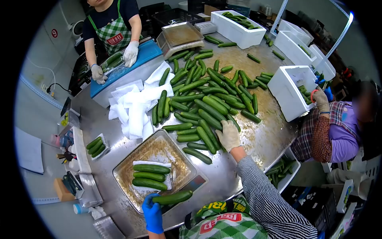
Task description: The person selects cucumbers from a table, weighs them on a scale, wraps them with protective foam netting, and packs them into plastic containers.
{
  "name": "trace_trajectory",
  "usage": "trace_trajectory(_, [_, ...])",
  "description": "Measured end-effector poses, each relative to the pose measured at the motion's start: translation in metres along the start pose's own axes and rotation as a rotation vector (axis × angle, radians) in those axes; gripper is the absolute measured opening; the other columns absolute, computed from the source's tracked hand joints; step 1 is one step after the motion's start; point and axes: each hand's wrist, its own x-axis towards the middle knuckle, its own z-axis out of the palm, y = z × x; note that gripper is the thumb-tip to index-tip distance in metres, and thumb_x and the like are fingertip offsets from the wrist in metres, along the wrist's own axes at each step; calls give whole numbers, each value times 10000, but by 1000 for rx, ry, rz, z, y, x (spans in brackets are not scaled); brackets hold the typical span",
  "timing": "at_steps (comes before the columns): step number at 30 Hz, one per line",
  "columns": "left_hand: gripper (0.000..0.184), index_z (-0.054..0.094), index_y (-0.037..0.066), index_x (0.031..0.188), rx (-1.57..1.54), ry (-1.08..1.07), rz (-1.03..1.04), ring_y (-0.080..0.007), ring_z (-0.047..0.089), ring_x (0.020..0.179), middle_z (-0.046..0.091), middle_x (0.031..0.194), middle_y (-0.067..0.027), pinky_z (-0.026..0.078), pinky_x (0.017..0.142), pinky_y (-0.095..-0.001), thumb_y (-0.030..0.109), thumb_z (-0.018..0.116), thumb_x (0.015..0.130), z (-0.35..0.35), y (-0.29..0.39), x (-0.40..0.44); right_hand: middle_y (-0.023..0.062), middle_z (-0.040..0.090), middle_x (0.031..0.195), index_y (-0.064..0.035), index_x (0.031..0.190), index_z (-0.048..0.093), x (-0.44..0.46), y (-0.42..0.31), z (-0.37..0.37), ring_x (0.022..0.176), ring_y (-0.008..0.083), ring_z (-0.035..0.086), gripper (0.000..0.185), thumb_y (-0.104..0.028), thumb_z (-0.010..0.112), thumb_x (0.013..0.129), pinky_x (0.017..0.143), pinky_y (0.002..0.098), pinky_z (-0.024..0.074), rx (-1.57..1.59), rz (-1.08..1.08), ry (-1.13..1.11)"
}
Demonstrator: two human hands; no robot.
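Observation:
My left hand, in a blue glove, holds a cucumber by one end at the front edge of a scale pan. On this metal pan lies a white-lined tray with three cucumbers side by side. Reaching into the heap of cucumbers, my right hand wears a pale knit glove. Its fingers are stretched over the near side of the heap, touching a cucumber; their undersides are hidden.
White cloth-like pads lie left of the heap, near a filled tray. Across the table, a co-worker handles a pack at a blue-topped station. Another person works at a white foam box. A second scale stands behind.

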Motion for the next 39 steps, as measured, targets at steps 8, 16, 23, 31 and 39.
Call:
trace_trajectory(8, [416, 597, -46, 1182, -33, -11, -133, -147, 601, 951, 640, 1055, -89, 473, 885, -282, 46, 645, 778, 49, -18, -4, 259, 622, 1029, -42, 1107, 644, -5, 17, -4, 909, 455, 624, 289, -251, 603, 913, 846, 486, 497, 269, 96, -11])
trace_trajectory(16, [402, 608, -34, 1187, 126, -62, -259, -142, 589, 981, 641, 1093, -75, 449, 895, -270, 59, 662, 800, 93, -36, -3, 190, 494, 1357, -69, 986, 709, -9, -32, -11, 1111, 345, 514, 300, -327, 676, 835, 874, 489, 421, -225, -200, -111])
trace_trajectory(23, [391, 603, -35, 1190, 128, -28, -270, -160, 595, 1046, 637, 1141, -90, 451, 943, -296, 63, 659, 815, 113, -48, -2, 214, 394, 1494, -49, 1040, 749, 12, -51, -10, 1197, 393, 467, 490, -448, 706, 760, 928, 507, 403, -101, -17, -101])
trace_trajectory(31, [378, 593, -40, 1191, -7, 15, -184, -180, 621, 989, 652, 1094, -110, 473, 922, -305, 81, 660, 838, 111, -60, -7, 287, 463, 1387, -5, 1053, 703, 31, -11, -24, 1200, 453, 465, 521, -411, 753, 731, 1033, 500, 382, 94, -16, -31])
trace_trajectory(39, [392, 574, -39, 1179, -16, 33, -161, -243, 642, 911, 654, 1077, -150, 516, 838, -365, 179, 681, 872, 133, -68, -10, 123, 568, 1089, -41, 1225, 525, -23, -51, -16, 941, 296, 604, 508, -165, 714, 770, 760, 432, 487, -36, -485, -295])
